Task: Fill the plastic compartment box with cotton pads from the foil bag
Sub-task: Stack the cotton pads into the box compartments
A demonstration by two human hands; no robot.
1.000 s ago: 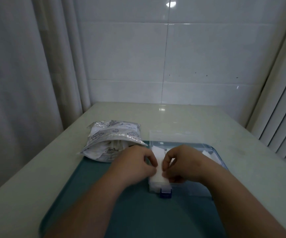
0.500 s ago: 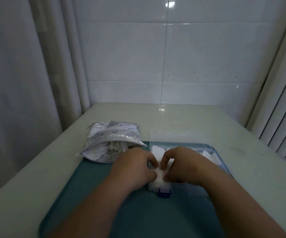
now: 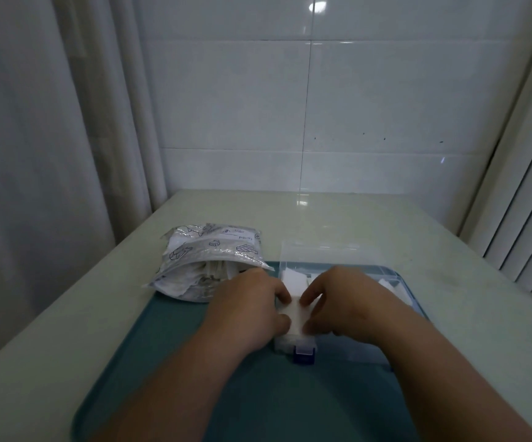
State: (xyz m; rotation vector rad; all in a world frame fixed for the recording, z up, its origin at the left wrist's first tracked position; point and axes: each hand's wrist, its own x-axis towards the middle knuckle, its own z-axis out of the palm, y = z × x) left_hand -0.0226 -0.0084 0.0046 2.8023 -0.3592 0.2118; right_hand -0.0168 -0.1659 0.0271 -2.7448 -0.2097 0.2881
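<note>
At the near-left corner of the clear plastic compartment box [image 3: 392, 275], left hand [image 3: 251, 309] and right hand [image 3: 344, 301], close together, have sunk their pinched white cotton pads [image 3: 295, 314] inside; the silver foil bag [image 3: 207, 260] left of it holds more.

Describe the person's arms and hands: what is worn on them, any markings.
Two bare hands, the left hand and the right hand, with no gloves. The left forearm and right forearm are bare too, no sleeve reaching into view. No watch, bracelet or ring shows, and no markings can be made out in the dim light.
</note>
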